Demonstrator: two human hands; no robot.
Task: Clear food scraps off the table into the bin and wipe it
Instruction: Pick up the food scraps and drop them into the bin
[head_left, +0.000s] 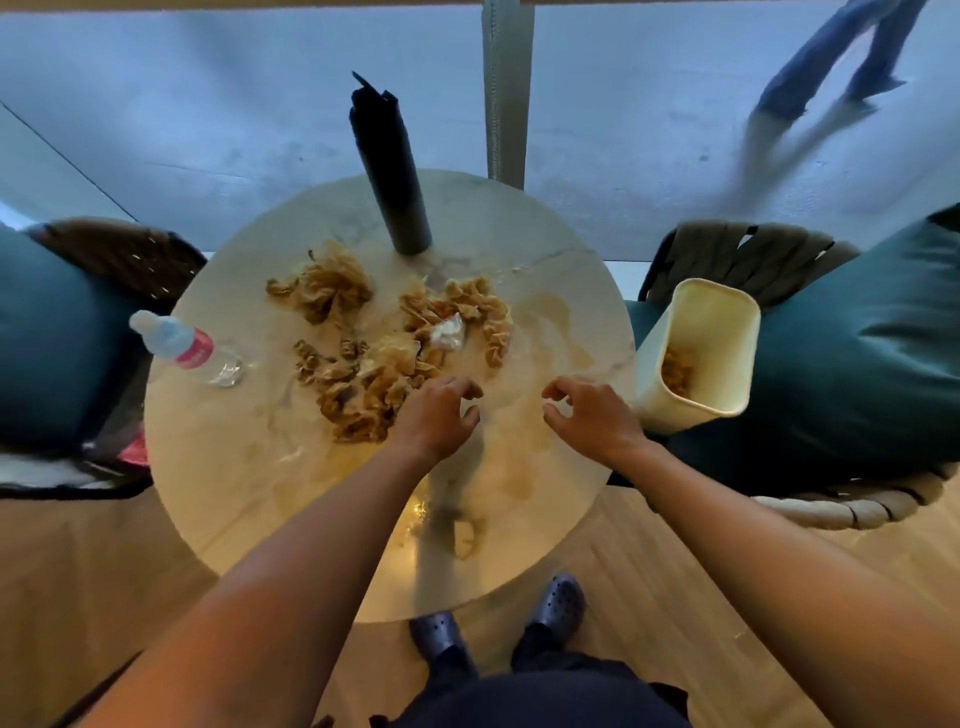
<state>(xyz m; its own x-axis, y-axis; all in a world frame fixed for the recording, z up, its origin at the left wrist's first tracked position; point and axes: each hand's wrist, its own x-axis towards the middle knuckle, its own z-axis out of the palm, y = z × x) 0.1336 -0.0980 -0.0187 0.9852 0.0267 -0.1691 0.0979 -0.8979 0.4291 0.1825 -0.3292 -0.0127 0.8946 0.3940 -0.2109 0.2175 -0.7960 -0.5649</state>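
My left hand's (436, 415) fingers are curling loosely, empty, over the scraps (384, 338) heaped from their 9 to 12 o'clock on the table (218, 467); my right hand (592, 421) is hovering half-curled, empty, the bin (696, 343) at its 2 o'clock.

You have bare table (550, 322) between the scraps (363, 364) and the bin (696, 348) at the right edge, so passage there is free. On the far side a dark cylinder (389, 171) stands upright, and a bottle (182, 345) lies near the left rim.
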